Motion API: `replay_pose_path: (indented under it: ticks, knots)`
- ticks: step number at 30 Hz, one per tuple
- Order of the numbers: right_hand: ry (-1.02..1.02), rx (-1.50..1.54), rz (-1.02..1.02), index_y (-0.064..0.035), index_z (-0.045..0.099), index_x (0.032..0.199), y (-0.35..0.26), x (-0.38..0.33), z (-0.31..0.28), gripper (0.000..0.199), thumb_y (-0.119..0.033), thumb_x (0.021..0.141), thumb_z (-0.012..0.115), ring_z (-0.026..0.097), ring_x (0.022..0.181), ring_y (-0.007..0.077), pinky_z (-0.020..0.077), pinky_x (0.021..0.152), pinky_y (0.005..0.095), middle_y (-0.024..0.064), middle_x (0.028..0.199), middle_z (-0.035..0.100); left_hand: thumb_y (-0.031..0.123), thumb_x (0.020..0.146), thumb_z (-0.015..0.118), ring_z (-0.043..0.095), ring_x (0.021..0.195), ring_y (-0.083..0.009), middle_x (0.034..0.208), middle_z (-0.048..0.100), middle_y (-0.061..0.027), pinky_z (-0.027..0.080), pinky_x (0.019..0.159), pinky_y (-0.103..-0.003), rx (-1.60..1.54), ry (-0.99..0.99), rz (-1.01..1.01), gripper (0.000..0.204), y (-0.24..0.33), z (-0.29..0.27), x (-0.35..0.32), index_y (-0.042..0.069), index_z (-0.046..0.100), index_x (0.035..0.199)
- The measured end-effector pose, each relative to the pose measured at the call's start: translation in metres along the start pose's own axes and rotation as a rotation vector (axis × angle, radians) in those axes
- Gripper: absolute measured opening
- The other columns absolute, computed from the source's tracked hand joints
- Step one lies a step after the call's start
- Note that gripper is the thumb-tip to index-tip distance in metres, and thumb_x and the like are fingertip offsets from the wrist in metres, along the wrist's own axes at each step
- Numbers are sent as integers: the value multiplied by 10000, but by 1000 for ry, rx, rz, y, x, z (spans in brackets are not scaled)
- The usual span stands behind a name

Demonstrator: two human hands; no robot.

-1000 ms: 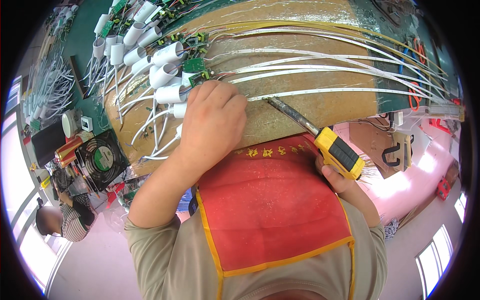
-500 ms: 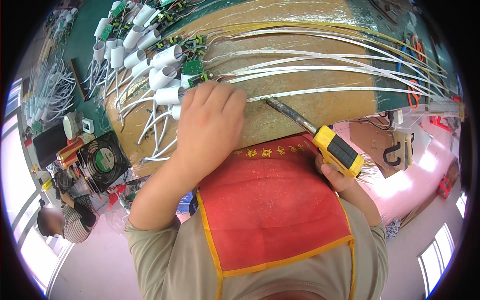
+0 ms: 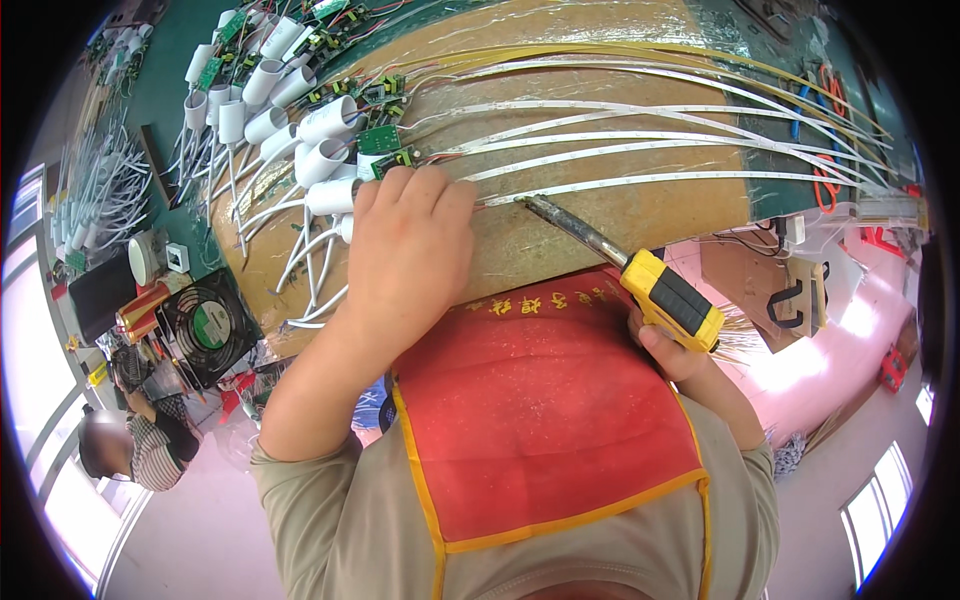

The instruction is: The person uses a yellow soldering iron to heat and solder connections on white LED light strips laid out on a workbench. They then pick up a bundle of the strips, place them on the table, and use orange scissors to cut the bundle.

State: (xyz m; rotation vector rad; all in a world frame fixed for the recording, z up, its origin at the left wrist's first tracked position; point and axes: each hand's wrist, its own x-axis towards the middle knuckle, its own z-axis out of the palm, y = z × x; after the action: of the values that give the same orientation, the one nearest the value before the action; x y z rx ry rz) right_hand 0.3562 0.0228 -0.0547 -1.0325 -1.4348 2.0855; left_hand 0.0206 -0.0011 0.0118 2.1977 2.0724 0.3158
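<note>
My left hand (image 3: 412, 245) is closed at the near edge of the board-covered bench, its back towards me. Whatever its fingertips pinch is hidden beneath them. A white plastic cylinder (image 3: 333, 196) lies just left of these fingers, beside a green circuit board (image 3: 378, 139). My right hand (image 3: 668, 348) grips a soldering iron (image 3: 680, 300) by its yellow and black handle. The iron's dark metal tip meets the left end of the nearest white LED strip (image 3: 640, 186). Between that end and my left hand, a short bit of thin reddish wire shows.
More white cylinders (image 3: 230, 121) with circuit boards and white cables crowd the left. Several strips run right across the brown board (image 3: 600, 225), near orange-handled scissors (image 3: 826, 190). A black fan (image 3: 208, 325) stands at the left edge. Another person (image 3: 150, 440) is at lower left.
My left hand has shifted slightly left, uncovering thin wire by the strip's end. The soldering iron has moved a little left too, its tip still on the strip.
</note>
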Motion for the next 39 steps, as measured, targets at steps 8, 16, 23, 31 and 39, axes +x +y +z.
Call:
replay_pose_path:
  ticks: [8, 16, 23, 31, 39]
  knots:
    - [-18, -62, 21, 46, 582, 1176, 5, -3, -4, 391, -107, 841, 712, 604, 801, 170, 499, 731, 319, 86, 925, 627, 128, 791, 722, 588, 865, -256, 884, 633, -22, 430, 757, -398, -89, 35, 24, 91, -1, 2, 0, 131, 697, 878]
    - [-16, -107, -42, 63, 567, 1202, 5, -2, -2, 426, -123, 846, 710, 611, 812, 183, 503, 743, 327, 98, 929, 630, 101, 750, 718, 586, 850, -252, 852, 623, -16, 426, 735, -395, -89, 62, -5, 88, 0, 9, 1, 129, 692, 829]
    - [-33, -123, -45, 40, 598, 1116, 5, -3, -3, 350, -144, 841, 713, 602, 796, 215, 490, 732, 345, 107, 909, 626, 77, 727, 706, 589, 834, -264, 837, 624, -31, 450, 749, -399, -109, 89, 0, 96, 0, 12, 2, 111, 685, 814]
    - [-85, -139, -33, 12, 624, 1034, -8, 10, 5, 265, -112, 817, 709, 586, 832, 258, 465, 740, 361, 117, 914, 620, 72, 719, 707, 593, 840, -261, 840, 630, -31, 452, 752, -396, -112, 87, 4, 100, 0, 13, 3, 105, 686, 811]
    - [-52, -93, 14, 30, 628, 1158, 1, 8, 5, 392, -90, 797, 723, 618, 882, 258, 484, 776, 359, 124, 983, 637, 66, 711, 707, 593, 842, -259, 842, 631, -25, 454, 757, -390, -110, 84, 7, 109, -1, 13, 3, 105, 689, 811]
